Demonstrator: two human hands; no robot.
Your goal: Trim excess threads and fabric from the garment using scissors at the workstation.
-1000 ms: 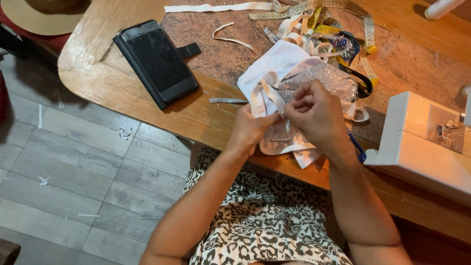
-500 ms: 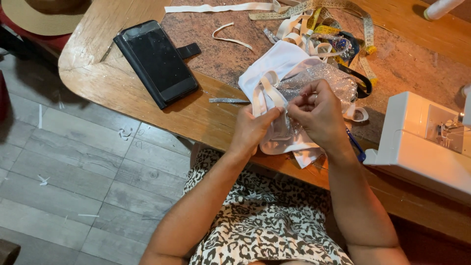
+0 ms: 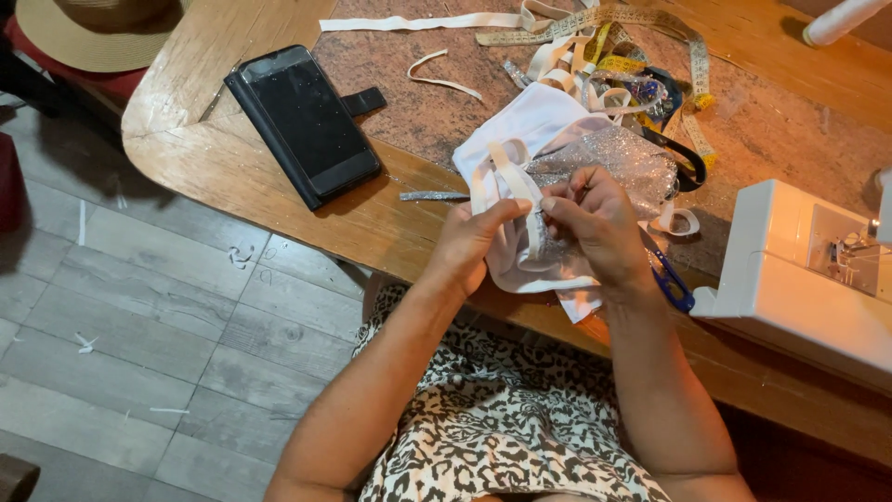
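Both hands w/ fingers on white fabric

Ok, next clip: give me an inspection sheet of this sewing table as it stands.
Surface: wooden table with a speckled brown inset.
Job's things: white fabric with a glittery silver piece and white straps.
Clutter: phone in black case, measuring tape, blue snips, loose white strips.
Hands: left hand and right hand both pinch the fabric.
Cables: nothing seen.
Surroundings: white sewing machine, straw hat, grey plank floor.
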